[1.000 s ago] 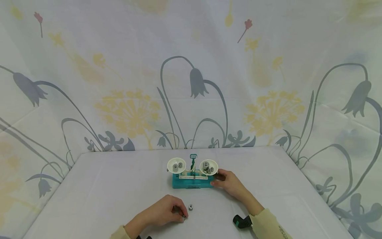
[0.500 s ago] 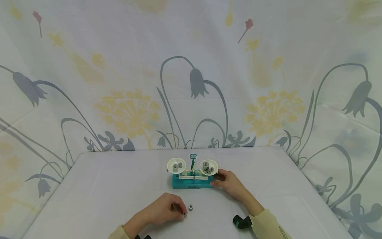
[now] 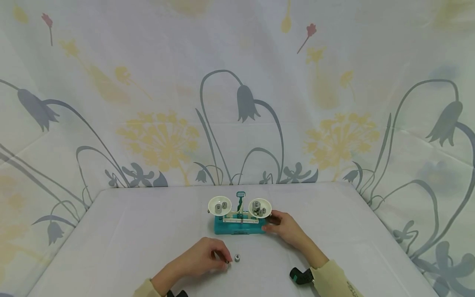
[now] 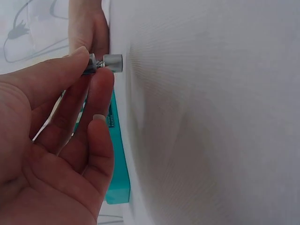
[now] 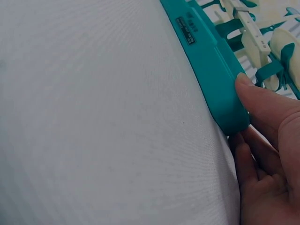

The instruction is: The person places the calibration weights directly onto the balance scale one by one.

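A teal balance scale [image 3: 239, 229] with two cream pans stands at the table's middle. My right hand [image 3: 285, 229] holds the right end of its base, the thumb on the front face in the right wrist view. Between thumb and fingertips, my left hand [image 3: 204, 258] pinches a small metal weight [image 4: 90, 64], mostly covered by the fingers. Just right of those fingertips, another small metal weight [image 3: 237, 258] stands on the table. The left pan [image 3: 211, 206] carries two weights. In the right pan [image 3: 268, 204] sits a larger weight among several smaller ones.
White cloth covers the table [image 3: 130, 222], and a flower-printed curtain [image 3: 167, 82] hangs behind it. A black wrist device [image 3: 301, 275] sits at the right sleeve.
My left hand has shifted slightly up and left with the pinched weight, away from the standing weight. The right hand and the scale have stayed in place.
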{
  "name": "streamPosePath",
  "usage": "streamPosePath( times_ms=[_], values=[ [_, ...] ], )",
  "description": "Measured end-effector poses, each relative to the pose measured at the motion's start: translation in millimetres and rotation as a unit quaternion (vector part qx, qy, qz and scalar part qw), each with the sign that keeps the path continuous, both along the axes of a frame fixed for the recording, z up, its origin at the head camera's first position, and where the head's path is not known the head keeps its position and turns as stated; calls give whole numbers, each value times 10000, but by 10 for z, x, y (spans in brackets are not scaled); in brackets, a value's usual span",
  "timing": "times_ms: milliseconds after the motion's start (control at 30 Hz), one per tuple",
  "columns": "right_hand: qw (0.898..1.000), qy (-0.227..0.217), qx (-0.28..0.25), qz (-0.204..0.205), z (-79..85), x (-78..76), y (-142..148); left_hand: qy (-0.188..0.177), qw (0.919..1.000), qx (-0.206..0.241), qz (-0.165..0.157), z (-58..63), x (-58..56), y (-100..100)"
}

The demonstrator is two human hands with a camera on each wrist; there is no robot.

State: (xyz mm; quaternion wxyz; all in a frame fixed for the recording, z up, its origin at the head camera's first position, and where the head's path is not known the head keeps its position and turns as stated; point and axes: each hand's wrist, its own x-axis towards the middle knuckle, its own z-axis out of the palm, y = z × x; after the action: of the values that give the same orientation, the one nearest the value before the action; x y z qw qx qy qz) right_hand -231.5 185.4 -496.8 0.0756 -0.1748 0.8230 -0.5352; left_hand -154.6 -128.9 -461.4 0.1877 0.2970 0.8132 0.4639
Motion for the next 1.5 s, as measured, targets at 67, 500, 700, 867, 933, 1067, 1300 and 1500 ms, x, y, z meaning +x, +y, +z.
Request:
streamPosePath(
  times_ms=[67, 500, 700, 867, 933, 1067, 1300, 1500],
  values=[
    [10000, 3, -13, 4, -19, -8, 3, 12, 10000, 38, -9, 12, 2, -7],
    [10000, -8, 43, -32, -12, 10, 4, 346, 9992, 170, -54, 34, -17, -65],
    [10000, -55, 26, -47, -9, 10, -6, 501, 9987, 64, 25, 83, -37, -106],
    [10000, -21, 18, -89, -13, -2, -3, 504, 9986, -27, 141, 123, -66, -145],
    [9999, -18, 36, -107, -10, -3, -3, 514, 9985, -37, 168, 146, -77, -165],
    [9999, -72, 29, -136, -7, -5, -7, 571, 9981, 13, 213, 201, -85, -200],
    [9999, -102, -14, -125, -19, -8, -10, 752, 9968, 121, 244, 264, -107, -270],
    [9998, -138, -70, -127, -15, -4, -15, 901, 9952, 88, 365, 310, -131, -317]
  ],
)
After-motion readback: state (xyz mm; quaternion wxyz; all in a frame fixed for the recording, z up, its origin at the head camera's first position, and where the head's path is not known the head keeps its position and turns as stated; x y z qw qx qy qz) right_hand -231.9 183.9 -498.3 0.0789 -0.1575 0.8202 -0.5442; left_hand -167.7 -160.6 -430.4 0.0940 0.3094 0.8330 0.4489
